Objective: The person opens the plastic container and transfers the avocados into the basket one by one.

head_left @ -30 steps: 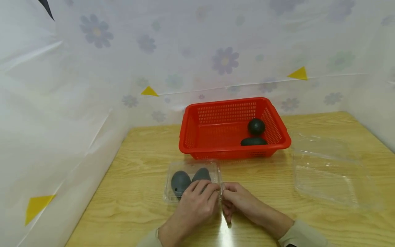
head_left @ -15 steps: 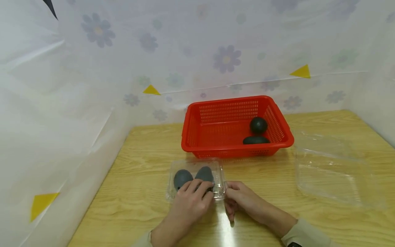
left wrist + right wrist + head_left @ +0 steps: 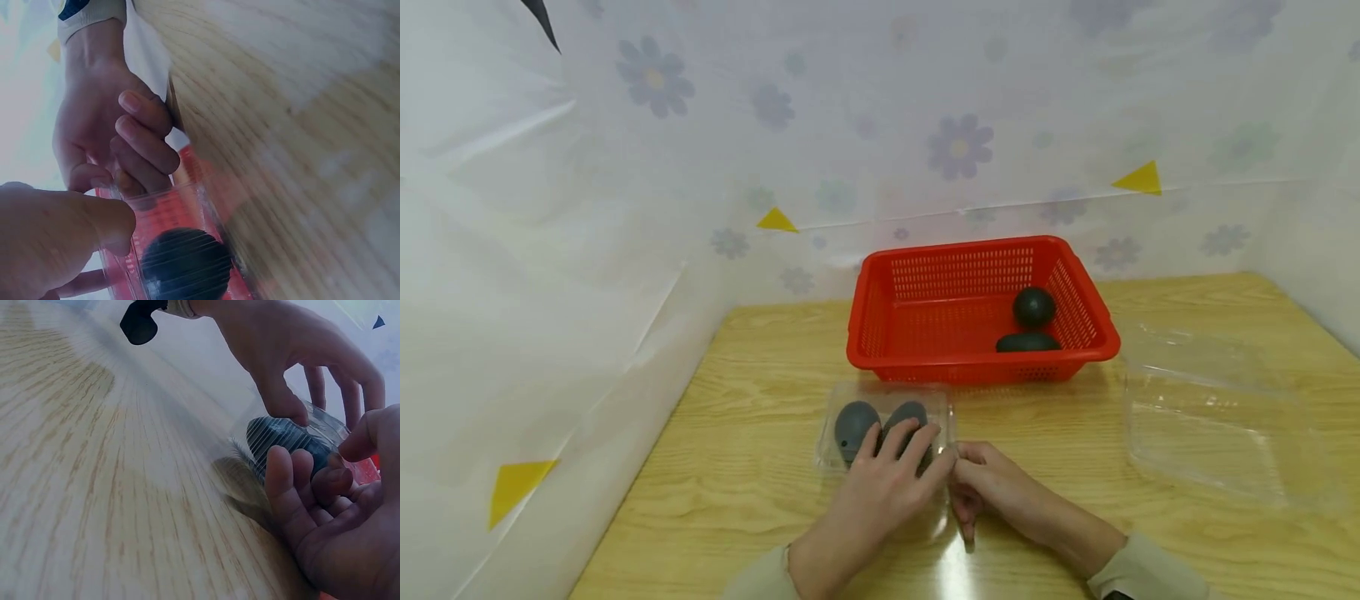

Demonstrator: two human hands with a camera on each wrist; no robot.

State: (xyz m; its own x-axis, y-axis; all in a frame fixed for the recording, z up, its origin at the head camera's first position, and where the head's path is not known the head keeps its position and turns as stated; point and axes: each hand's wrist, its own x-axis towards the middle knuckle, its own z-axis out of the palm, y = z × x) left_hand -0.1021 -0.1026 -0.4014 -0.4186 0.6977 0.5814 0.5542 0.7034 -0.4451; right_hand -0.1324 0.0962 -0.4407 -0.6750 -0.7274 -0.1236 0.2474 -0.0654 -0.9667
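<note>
A clear plastic clamshell box (image 3: 829, 454) holds two dark, egg-shaped fruits that look like avocados (image 3: 856, 427), seen through its lid in the head view. My left hand (image 3: 883, 483) lies over the box, fingers spread across the lid towards its right edge. In the right wrist view, that hand's thumb (image 3: 284, 403) is at the box's near side. At the right edge of the box, my right hand (image 3: 1000, 487) pinches the rim between thumb and index finger, its other fingers loosely bent below. Part of the box is hidden under my left hand.
Behind the box stands a red plastic basket (image 3: 925, 360) with a round dark fruit (image 3: 1033, 308) and a longer dark one (image 3: 1028, 342) at its right side. Another clear plastic container (image 3: 1202, 433) lies on the wooden table (image 3: 737, 400) to the right.
My left hand has lifted its fingers and spread them wider over the lid, the index finger reaching to the right edge. The right hand stays at that edge. The view has shifted slightly.
</note>
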